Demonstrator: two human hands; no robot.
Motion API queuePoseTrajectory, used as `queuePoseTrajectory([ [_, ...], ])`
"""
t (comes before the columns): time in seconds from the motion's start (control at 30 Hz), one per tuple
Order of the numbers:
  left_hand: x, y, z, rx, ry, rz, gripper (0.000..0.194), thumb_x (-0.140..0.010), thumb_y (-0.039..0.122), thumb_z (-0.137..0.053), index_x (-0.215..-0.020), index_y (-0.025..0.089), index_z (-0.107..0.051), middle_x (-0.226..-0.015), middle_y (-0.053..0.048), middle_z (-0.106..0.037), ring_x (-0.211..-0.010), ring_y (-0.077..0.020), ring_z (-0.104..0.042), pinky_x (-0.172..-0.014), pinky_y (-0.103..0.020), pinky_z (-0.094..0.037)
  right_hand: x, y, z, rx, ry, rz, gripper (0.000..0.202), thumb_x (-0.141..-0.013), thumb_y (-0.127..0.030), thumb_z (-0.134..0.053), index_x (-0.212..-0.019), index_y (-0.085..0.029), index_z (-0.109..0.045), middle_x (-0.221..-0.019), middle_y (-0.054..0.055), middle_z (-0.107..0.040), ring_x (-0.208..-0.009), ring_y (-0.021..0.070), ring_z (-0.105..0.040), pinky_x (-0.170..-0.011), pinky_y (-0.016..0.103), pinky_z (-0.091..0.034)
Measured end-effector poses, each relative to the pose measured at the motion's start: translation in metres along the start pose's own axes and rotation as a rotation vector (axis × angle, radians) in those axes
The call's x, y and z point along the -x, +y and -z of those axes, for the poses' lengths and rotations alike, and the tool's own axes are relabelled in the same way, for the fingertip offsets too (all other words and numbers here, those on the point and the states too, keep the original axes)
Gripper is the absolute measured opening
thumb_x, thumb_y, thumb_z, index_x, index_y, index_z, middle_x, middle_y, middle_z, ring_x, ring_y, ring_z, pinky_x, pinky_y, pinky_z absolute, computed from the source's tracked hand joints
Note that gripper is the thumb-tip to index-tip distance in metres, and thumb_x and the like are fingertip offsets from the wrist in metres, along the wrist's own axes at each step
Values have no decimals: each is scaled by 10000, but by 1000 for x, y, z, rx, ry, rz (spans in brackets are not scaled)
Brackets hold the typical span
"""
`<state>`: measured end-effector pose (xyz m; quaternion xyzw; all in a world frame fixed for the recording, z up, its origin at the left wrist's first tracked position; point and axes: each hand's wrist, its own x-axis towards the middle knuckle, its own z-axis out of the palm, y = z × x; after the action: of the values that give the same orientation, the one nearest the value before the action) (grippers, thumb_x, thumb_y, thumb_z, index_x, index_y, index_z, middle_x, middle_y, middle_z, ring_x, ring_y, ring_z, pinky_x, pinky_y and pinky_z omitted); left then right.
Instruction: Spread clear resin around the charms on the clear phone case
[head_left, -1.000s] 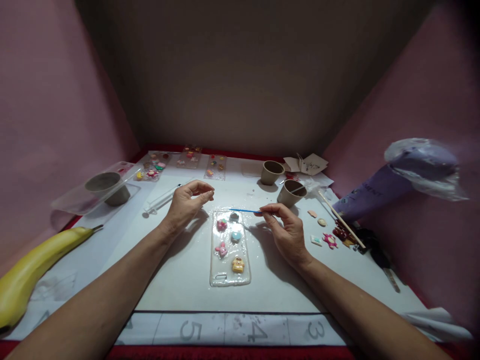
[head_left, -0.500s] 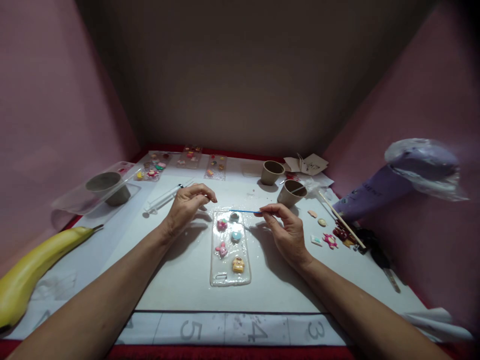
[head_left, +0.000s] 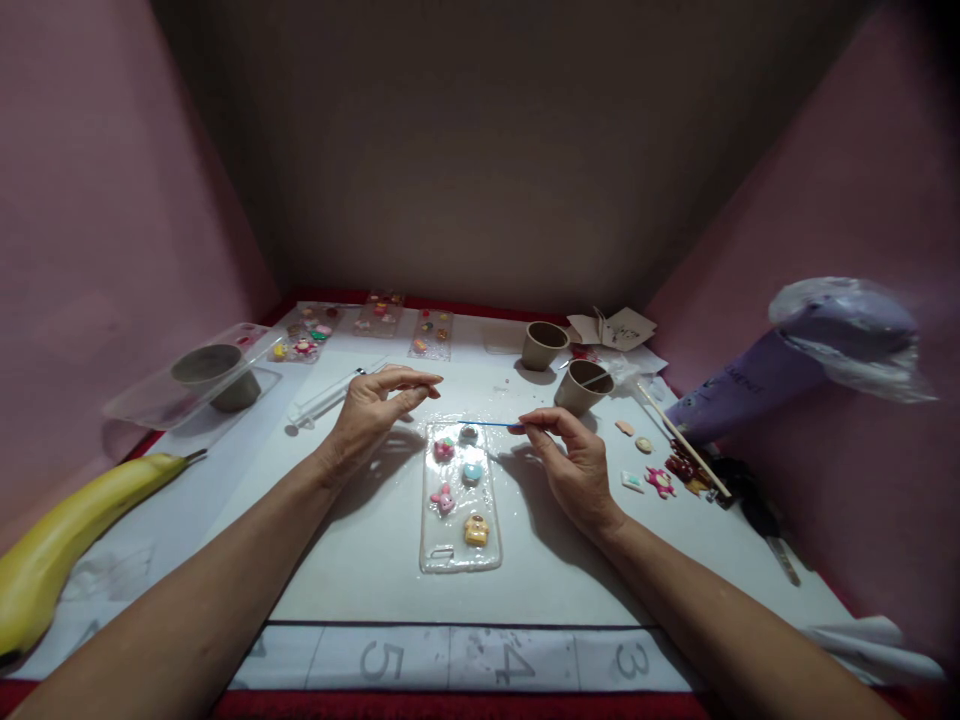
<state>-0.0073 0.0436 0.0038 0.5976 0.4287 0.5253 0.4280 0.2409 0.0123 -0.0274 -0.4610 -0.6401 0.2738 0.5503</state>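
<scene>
A clear phone case (head_left: 459, 555) lies flat on the white board, glossy and wet-looking. Stuck on it are small charms: a pink rabbit head (head_left: 444, 499), a yellow house-like piece (head_left: 476, 531), a light blue piece (head_left: 472, 471), a red berry-like piece (head_left: 444, 448) and a dark one near the top. Between the fingertips of my right hand (head_left: 574, 465) is a thin blue stick (head_left: 487, 424), pointing left across the case's top edge. My left hand (head_left: 379, 410) hovers up and left of the case, thumb and fingertips drawn together; whatever they may pinch is too small to tell.
To the left are a syringe (head_left: 326, 402), a grey cup (head_left: 236, 385) under a clear plastic lid, and a banana (head_left: 75, 530). Decorated cases (head_left: 431, 335) line the back. Right are two brown cups (head_left: 545, 347), loose charms (head_left: 660, 482), a wooden stick (head_left: 694, 450) and a purple wrapped roll (head_left: 750, 385).
My left hand's fingers have stretched rightward and closed toward the thumb. The right hand and blue stick stay almost still, and the phone case has not moved.
</scene>
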Motion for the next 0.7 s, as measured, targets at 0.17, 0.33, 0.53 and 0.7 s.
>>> queuePoseTrajectory([
  [0.17,-3,0,0,191,37,109,158,-703,302,-782,-831,212,-758,-846,-47,-699,-824,-170,-613,-584,-240,-454,-1,-2,-1,2,2,3,84,-869,-273,-631,-891,-210,-682,-864,37,-695,-857,192,-678,-761,349,-533],
  [0.33,-4,8,0,457,38,254,208,-586,148,-822,-738,168,-681,-751,-5,-649,-757,-121,-587,-755,-249,-464,0,-2,-1,-6,-1,-10,93,-872,-276,-625,-899,-205,-679,-863,40,-694,-843,189,-681,-749,346,-541],
  [0.53,-3,13,2,603,-110,341,190,-642,89,-736,-760,169,-610,-746,15,-587,-769,-116,-551,-805,-273,-450,0,0,0,0,-1,-2,97,-873,-282,-630,-901,-206,-683,-861,38,-697,-841,189,-683,-750,349,-556],
  [0.7,-3,12,4,680,-152,351,208,-656,79,-719,-812,173,-617,-767,13,-586,-782,-126,-550,-807,-293,-453,0,-1,0,-7,-13,-7,108,-877,-296,-626,-907,-210,-684,-869,39,-701,-839,190,-684,-759,363,-569],
])
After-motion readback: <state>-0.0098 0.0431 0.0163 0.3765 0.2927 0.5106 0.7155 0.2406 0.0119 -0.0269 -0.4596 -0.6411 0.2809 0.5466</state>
